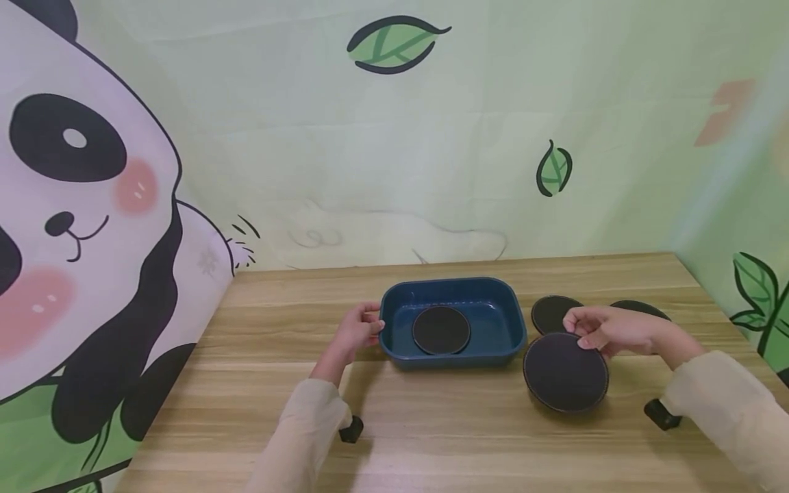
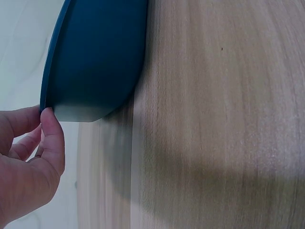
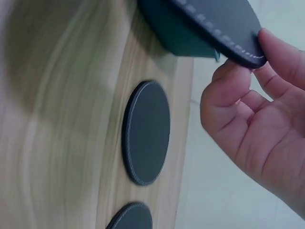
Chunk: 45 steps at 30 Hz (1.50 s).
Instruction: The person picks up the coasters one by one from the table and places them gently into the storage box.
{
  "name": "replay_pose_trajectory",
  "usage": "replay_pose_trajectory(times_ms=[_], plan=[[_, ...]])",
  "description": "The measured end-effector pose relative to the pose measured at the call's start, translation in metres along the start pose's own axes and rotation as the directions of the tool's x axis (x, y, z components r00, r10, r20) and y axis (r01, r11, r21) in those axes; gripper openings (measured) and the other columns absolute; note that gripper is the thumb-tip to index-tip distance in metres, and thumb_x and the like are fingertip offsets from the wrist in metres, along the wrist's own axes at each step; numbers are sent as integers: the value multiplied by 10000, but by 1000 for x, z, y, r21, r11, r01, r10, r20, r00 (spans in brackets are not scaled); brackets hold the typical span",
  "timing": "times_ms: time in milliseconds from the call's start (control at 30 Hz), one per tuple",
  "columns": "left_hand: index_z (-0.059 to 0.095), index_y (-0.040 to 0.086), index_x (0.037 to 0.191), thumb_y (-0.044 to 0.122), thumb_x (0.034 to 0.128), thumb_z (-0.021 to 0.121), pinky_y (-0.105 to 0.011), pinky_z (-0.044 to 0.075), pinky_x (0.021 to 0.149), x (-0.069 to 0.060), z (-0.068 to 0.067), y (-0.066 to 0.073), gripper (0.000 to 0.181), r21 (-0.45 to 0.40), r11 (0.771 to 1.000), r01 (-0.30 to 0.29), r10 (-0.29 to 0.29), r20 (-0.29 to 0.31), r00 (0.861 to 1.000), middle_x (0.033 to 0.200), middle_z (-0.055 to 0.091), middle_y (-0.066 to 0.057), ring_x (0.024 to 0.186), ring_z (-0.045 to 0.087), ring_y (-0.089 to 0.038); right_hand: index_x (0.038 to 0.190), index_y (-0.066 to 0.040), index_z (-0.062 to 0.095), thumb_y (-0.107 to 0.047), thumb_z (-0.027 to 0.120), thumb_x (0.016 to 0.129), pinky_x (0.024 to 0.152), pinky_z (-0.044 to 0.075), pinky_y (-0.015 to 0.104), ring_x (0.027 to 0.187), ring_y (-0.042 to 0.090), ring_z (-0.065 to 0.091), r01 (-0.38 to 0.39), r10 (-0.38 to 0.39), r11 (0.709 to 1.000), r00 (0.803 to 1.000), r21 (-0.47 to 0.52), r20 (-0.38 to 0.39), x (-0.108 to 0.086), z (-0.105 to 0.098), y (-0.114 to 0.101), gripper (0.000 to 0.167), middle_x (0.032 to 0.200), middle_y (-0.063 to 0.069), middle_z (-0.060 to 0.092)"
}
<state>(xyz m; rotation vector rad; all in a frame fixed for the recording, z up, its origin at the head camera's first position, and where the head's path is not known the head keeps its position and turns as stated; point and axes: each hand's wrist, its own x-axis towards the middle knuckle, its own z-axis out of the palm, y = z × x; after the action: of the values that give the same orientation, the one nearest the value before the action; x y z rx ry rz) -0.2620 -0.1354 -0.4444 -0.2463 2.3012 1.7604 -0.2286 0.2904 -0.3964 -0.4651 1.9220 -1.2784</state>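
Note:
A blue rectangular basin [image 1: 456,357] stands on the wooden table, with one round black coaster [image 1: 440,330] lying flat inside it. My left hand [image 1: 359,329] pinches the basin's left rim between thumb and fingers, as the left wrist view also shows. To the right of the basin, my right hand [image 1: 607,327] pinches another round black coaster [image 1: 566,373] by its edge, raised off the table. White stitching runs along that coaster's border [image 3: 221,36] in the right wrist view. Two more black coasters, one behind the hand [image 1: 553,313] and one farther right [image 1: 641,308], lie on the table.
The wooden table [image 1: 246,411] ends at a pale green cloth backdrop [image 1: 296,150] printed with leaves and a large panda [image 1: 68,205]. A black strap piece [image 1: 351,429] sits at the left sleeve and another [image 1: 662,414] at the right sleeve.

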Motion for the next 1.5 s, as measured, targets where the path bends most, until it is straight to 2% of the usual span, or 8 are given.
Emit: replay_pose_trajectory(times_ms=[233,367,533,767,1000,1233,1500], plan=[[462,38,1203,-1,854,525,-262,493,642,-1,0,0,357,-7,1000,9,-9,11,1000,966,477,-111,826,532,-239,949,-119,421,-96,524,865,571,420,237,675,94,490,35,-32,993,999,110,-31,11,4,-12,135,820,-24,438],[461,36,1202,-4,853,524,-263,492,640,-1,-1,-2,357,-5,1000,8,-8,10,1000,955,476,-110,819,530,-236,950,-136,428,-91,517,870,576,429,235,679,91,496,60,-49,987,996,147,-76,20,7,-17,128,826,-31,466],[459,37,1209,1,854,526,-272,495,656,-2,-1,-3,364,-2,1000,0,0,10,1000,962,476,-109,827,537,-235,942,-139,433,-97,525,868,586,433,252,671,99,508,91,-67,983,986,157,-149,33,13,-25,126,816,-32,495],[459,32,1217,-4,851,525,-266,489,646,-3,-1,-3,374,-20,1000,-3,3,5,1000,956,468,-98,834,539,-220,957,-130,450,-68,516,870,602,441,252,678,100,539,127,-78,961,976,244,-201,48,23,-37,126,831,-33,548],[475,47,1186,11,846,542,-282,494,654,-3,-2,-3,349,-33,999,-19,19,18,1000,938,473,-101,783,541,-189,943,-122,431,-36,499,872,556,426,233,599,85,498,185,-105,938,957,293,-270,68,34,-43,131,749,-42,500],[460,27,1211,-7,850,526,-250,477,613,-2,-1,-2,368,-40,999,-8,8,19,1000,924,459,-84,760,512,-168,935,-122,434,-14,493,871,538,444,209,588,81,511,211,-64,898,930,385,-361,87,45,-45,139,741,-33,497],[464,47,1218,5,850,532,-246,476,606,-3,0,1,376,-33,999,7,-6,11,1000,935,468,-88,766,506,-172,945,-100,405,-16,460,882,540,443,212,616,85,520,219,-24,875,911,432,-412,108,55,-45,118,776,-23,490]])
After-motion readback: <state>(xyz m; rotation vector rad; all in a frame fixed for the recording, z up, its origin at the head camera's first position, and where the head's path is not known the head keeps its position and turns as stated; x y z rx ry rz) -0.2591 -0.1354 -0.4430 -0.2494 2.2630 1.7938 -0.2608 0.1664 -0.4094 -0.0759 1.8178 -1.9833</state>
